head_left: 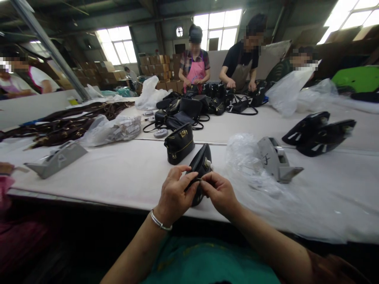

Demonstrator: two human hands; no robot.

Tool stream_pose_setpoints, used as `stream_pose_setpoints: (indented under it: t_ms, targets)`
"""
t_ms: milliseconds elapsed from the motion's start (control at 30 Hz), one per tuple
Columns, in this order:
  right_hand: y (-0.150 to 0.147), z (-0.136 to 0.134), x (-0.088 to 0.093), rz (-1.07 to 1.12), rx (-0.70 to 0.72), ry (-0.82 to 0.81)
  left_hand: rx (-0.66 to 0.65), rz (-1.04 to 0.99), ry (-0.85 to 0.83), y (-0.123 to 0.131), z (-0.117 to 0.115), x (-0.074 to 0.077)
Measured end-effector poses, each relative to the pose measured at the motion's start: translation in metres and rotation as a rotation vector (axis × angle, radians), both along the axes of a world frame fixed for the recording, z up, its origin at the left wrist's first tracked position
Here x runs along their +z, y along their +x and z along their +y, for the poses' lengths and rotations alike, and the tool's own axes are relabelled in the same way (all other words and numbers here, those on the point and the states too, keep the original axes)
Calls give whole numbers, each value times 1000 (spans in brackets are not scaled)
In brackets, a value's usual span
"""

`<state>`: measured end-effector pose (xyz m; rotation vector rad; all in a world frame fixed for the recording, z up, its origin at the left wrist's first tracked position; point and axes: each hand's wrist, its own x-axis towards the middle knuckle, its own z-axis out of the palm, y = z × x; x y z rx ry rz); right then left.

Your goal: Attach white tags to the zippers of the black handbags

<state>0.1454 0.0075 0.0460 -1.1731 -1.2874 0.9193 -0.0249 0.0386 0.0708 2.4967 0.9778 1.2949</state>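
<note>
A small black handbag (202, 159) with a gold-toned clasp stands at the table's front edge, tilted, right before me. My left hand (176, 191), a silver bangle at its wrist, grips the bag's left side with thumb and fingers closed. On the other side my right hand (220, 193) is closed in a pinch on a small thin piece at the bag's face, too small to name. Both sets of fingertips nearly meet there. Just behind stands another black handbag (179, 144), upright, with gold lettering and a zip across its front.
Grey tape dispensers stand left (60, 159) and right (275, 159), the right one beside crumpled clear plastic (245, 161). Two black bags (325, 136) lie far right. Brown straps (74, 122) heap at left. Co-workers (197, 69) handle a pile of black bags (189, 108) across the table.
</note>
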Motion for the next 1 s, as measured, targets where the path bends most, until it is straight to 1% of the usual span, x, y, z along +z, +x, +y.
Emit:
stream_pose_setpoints:
  t_ms: [67, 167, 267, 367, 500, 567, 633, 700, 767, 800, 833, 867, 900, 967, 1000]
  targets:
    - [3, -1, 1, -144, -29, 137, -1, 13, -59, -2, 2, 0]
    - [9, 0, 8, -355, -53, 364, -45, 10, -129, -4, 5, 2]
    - [14, 4, 19, -474, -55, 498, -77, -21, -145, -2, 4, 4]
    - [14, 7, 28, -530, -30, 519, -59, -103, -155, 6, 1, 0]
    - [11, 9, 33, -491, 0, 498, -10, -207, -185, 17, -2, -10]
    - [11, 7, 34, -456, -14, 499, 1, -249, -190, 20, -1, -13]
    - [20, 5, 31, -443, -61, 489, 16, -279, -201, 20, 1, -16]
    - [43, 6, 25, -470, -158, 443, 38, -301, -223, 18, 3, -17]
    - [81, 12, 14, -550, -297, 325, 58, -312, -252, 15, 3, -18]
    - [104, 17, 7, -613, -373, 221, 67, -318, -266, 14, 4, -19]
    - [127, 22, -1, -708, -424, 84, 76, -323, -279, 13, 4, -20]
    - [149, 28, -9, -812, -442, -77, 88, -329, -292, 12, 3, -22]
    - [169, 33, -18, -844, -443, -153, 102, -338, -304, 12, 3, -23]
    - [197, 41, -35, -874, -428, -241, 116, -358, -318, 13, 2, -24]
    - [205, 44, -43, -875, -417, -261, 114, -363, -319, 14, 1, -24]
